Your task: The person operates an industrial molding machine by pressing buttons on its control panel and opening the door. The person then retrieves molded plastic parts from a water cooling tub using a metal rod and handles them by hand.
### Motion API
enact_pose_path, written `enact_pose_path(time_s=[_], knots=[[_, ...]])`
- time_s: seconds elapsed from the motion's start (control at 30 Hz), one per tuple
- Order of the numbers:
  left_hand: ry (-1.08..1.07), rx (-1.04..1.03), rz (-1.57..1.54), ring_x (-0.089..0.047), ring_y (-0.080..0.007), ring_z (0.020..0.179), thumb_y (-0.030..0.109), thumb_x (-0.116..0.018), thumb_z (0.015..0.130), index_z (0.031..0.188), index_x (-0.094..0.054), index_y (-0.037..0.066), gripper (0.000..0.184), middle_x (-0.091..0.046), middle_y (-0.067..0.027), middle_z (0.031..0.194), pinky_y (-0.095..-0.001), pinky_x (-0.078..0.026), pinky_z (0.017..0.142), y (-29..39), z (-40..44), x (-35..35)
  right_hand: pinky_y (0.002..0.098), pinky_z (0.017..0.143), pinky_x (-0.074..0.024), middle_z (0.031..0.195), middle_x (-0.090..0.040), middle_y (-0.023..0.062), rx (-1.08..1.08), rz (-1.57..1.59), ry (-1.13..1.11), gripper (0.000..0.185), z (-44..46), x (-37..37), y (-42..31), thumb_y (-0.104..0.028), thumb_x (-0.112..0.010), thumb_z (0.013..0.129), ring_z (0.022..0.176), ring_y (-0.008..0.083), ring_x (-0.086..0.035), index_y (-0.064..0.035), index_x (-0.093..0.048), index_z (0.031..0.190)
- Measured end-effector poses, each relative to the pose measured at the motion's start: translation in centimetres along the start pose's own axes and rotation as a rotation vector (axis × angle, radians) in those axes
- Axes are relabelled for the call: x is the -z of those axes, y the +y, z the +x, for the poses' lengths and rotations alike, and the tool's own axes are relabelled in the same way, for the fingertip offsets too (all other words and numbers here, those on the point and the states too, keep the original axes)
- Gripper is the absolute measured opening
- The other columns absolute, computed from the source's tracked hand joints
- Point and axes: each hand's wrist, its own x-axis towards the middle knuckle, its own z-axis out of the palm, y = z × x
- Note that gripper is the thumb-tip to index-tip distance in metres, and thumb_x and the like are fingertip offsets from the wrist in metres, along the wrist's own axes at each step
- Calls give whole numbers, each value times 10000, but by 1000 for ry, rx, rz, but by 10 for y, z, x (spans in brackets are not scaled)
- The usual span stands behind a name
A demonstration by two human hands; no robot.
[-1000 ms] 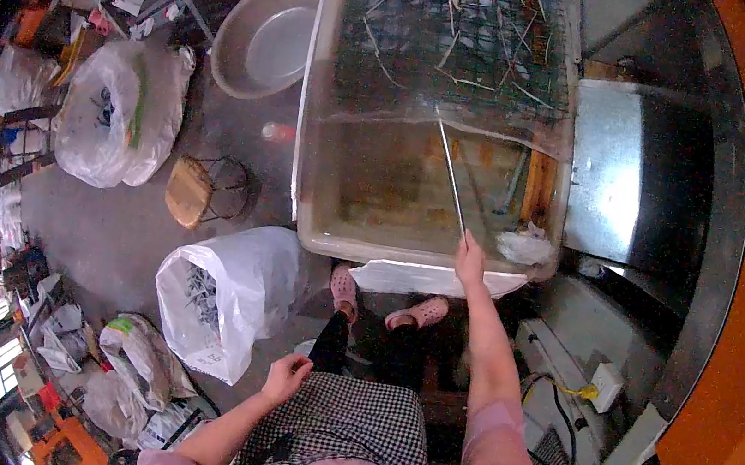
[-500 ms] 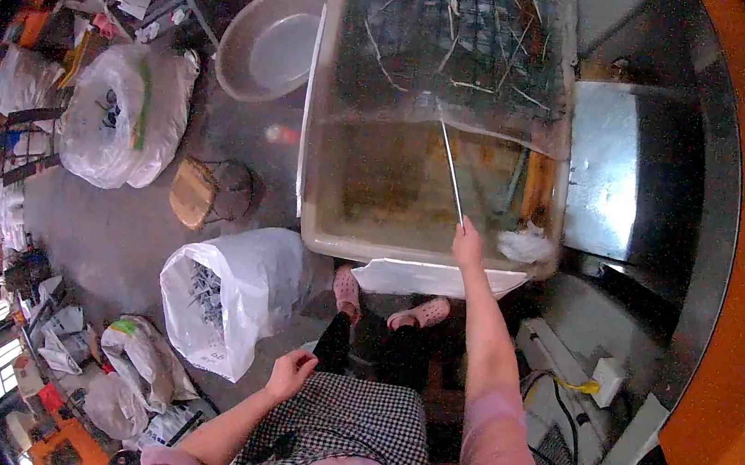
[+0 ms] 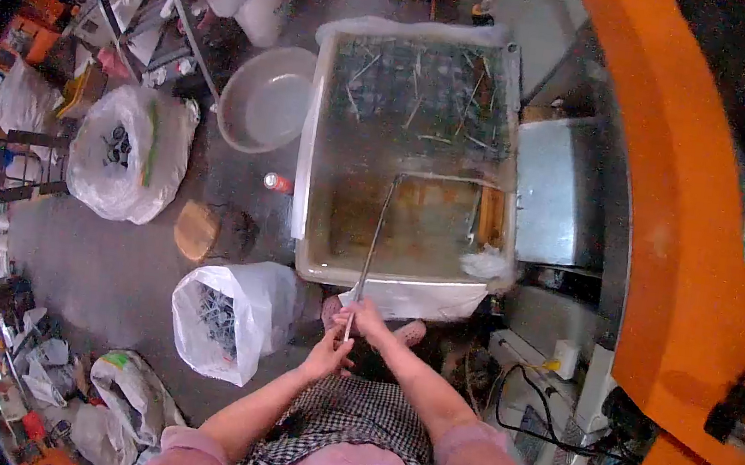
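Observation:
My right hand (image 3: 367, 319) is closed around a long thin metal rod (image 3: 373, 247). My left hand (image 3: 328, 355) is just below it, fingers closed at the rod's near end. The rod slants up over the front rim of a large pale plastic tub (image 3: 389, 283). Its far tip is over the brownish liquid (image 3: 360, 217), at a pale line across the tub; whether it touches anything there is unclear. Behind that line, a dark grid (image 3: 382, 76) with several thin pale strips fills the back half. A crumpled white bundle (image 3: 487, 263) lies in the front right corner.
A white bag of small grey parts (image 3: 217, 320) stands front left, near a wooden stool (image 3: 196, 229). Farther back are a round basin (image 3: 268, 99), a red can (image 3: 277, 183) and another plastic bag (image 3: 129, 156). An orange machine (image 3: 671, 297) and cables (image 3: 507, 426) border the right.
My right hand has drawn the rod back toward my body, its tip moving nearer. My left hand has risen from my lap to the rod's near end. The camera view has shifted.

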Motion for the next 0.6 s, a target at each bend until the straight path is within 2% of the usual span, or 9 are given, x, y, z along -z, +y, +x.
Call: enact_pose_path(time_s=[0.03, 0.1, 0.13, 0.2, 0.27, 0.3, 0.37, 0.53, 0.6], knots=[[-17, 26, -179, -570, -167, 592, 243, -466, 858, 1247, -255, 98, 465, -523, -132, 896, -291, -483, 471, 10, -7, 0, 362, 594, -527, 758, -535, 167, 22, -67, 64, 246, 2, -11, 10, -119, -412, 861, 710, 296, -612, 45, -328, 1025], [-21, -18, 34, -545, -143, 494, 127, -453, 836, 1159, -371, 81, 337, -551, -103, 760, -259, -459, 428, 15, -11, 18, 358, 609, -529, 772, -534, 163, 0, -94, 33, 247, -16, -36, 2, -129, -427, 865, 741, 289, -612, 38, -329, 1017], [46, -22, 172, -565, -172, 526, 108, -453, 813, 1107, -428, 72, 298, -566, -117, 741, -292, -465, 454, 15, -18, 25, 310, 533, -506, 743, -535, 120, 26, -43, 20, 216, -21, -45, 4, -177, -417, 879, 670, 235, -605, 21, -385, 959], [117, -42, 311, -585, -202, 559, 89, -454, 790, 1055, -484, 63, 268, -581, -131, 721, -326, -471, 480, 13, -29, 40, 284, 498, -475, 719, -529, 93, -6, -152, 4, 223, -27, -55, 2, -211, -418, 881, 621, 202, -582, 9, -419, 915], [261, -180, 624, -598, -263, 635, 75, -439, 759, 984, -536, 49, 247, -594, -165, 756, -378, -468, 547, -17, -27, 65, 244, 434, -390, 669, -517, 23, -43, -291, -115, 298, -17, -37, 16, -295, -429, 871, 520, 135, -505, -16, -514, 809], [316, -228, 727, -602, -283, 660, 70, -434, 749, 960, -553, 45, 244, -598, -177, 767, -395, -467, 569, -18, -34, 73, 244, 434, -390, 669, -517, 23, -30, -302, -112, 298, -22, -32, 11, -295, -429, 871, 520, 135, -505, -16, -514, 809], [444, -241, 1002, -583, -341, 744, 71, -426, 714, 974, -570, 61, 297, -594, -193, 786, -433, -458, 644, 16, -80, 79, 269, 472, -431, 688, -527, 18, 99, -972, -109, 299, -39, -16, -4, -292, -444, 854, 549, 142, -526, -9, -537, 832], [478, -154, 1327, -595, -317, 745, 127, -441, 735, 908, -601, 72, 242, -606, -162, 804, -412, -470, 648, 40, -108, 112, 317, 632, -480, 816, -600, 114, 286, -1125, 180, 291, -103, 63, -30, -278, -479, 807, 665, 209, -585, -12, -563, 893], [487, -204, 1457, -602, -299, 748, 149, -449, 746, 789, -623, 67, 197, -613, -143, 806, -388, -477, 643, 48, -105, 124, 354, 734, -444, 909, -582, 155, 251, -1301, 462, 321, -151, 77, -51, -286, -518, 764, 822, 274, -556, -18, -570, 932]])
